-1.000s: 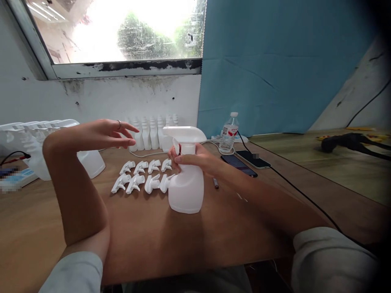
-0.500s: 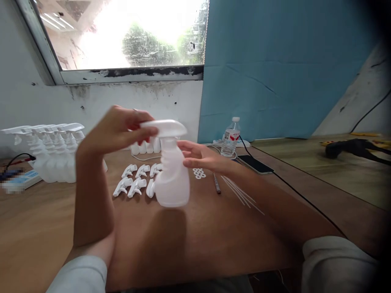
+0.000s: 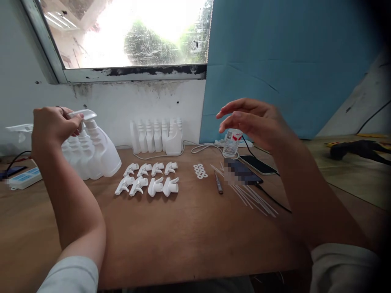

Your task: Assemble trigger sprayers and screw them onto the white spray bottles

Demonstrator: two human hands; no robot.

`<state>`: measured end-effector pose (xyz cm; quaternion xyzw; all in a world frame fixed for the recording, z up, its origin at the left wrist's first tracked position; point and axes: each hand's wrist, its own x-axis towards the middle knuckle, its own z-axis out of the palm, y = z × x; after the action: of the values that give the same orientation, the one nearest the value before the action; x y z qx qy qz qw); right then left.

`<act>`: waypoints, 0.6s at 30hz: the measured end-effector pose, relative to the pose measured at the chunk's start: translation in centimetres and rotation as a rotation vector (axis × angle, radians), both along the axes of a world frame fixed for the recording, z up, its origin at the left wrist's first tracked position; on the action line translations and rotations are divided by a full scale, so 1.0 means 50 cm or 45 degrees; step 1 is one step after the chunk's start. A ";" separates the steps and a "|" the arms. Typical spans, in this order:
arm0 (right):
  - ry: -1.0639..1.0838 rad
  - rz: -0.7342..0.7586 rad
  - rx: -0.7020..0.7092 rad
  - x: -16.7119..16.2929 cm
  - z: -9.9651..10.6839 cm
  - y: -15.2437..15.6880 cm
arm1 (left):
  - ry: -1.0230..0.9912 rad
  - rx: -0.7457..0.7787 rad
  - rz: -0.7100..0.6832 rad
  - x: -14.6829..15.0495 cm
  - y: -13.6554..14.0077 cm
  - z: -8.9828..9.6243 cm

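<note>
My left hand [image 3: 51, 126], at the left, is closed round the trigger head of a white spray bottle [image 3: 106, 152]. The bottle leans, its base toward the right, against a row of similar spray bottles [image 3: 76, 156], partly hidden behind my wrist and forearm. My right hand [image 3: 252, 122] is raised with fingers apart and nothing in them, in front of a clear water bottle [image 3: 231, 147] whose top it hides. Between the hands, white trigger heads [image 3: 155, 187] lie in two rows. White rings [image 3: 200, 171] sit to their right.
Headless white bottles [image 3: 174, 140] stand along the wall. On the table's right are thin white tubes [image 3: 256, 201], a pen-like tool [image 3: 218, 185], two phones [image 3: 258, 164] and a black cable [image 3: 275, 198]. A power strip [image 3: 26, 179] lies far left.
My left hand has carried the spray bottle left from the middle to the row. My right hand has left the bottle, moving up and right.
</note>
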<state>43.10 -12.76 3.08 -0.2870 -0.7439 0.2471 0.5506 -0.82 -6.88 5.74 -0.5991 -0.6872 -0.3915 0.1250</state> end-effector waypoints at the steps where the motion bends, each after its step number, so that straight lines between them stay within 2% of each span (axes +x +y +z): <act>1: 0.007 -0.007 0.012 0.006 0.003 -0.002 | -0.002 -0.058 -0.009 -0.007 0.012 -0.005; 6: 0.019 0.040 0.096 0.029 0.013 -0.006 | -0.030 -0.238 -0.101 -0.025 0.052 -0.030; 12: 0.026 -0.010 0.039 0.032 0.014 -0.012 | -0.045 -0.253 -0.142 -0.038 0.065 -0.037; 18: 0.049 -0.039 -0.002 0.028 0.018 -0.020 | -0.068 -0.241 -0.084 -0.052 0.065 -0.041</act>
<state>44.48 -13.75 3.96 -0.2940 -0.7284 0.2449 0.5683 -3.41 -3.61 3.67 -0.6199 -0.7040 -0.3446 0.0365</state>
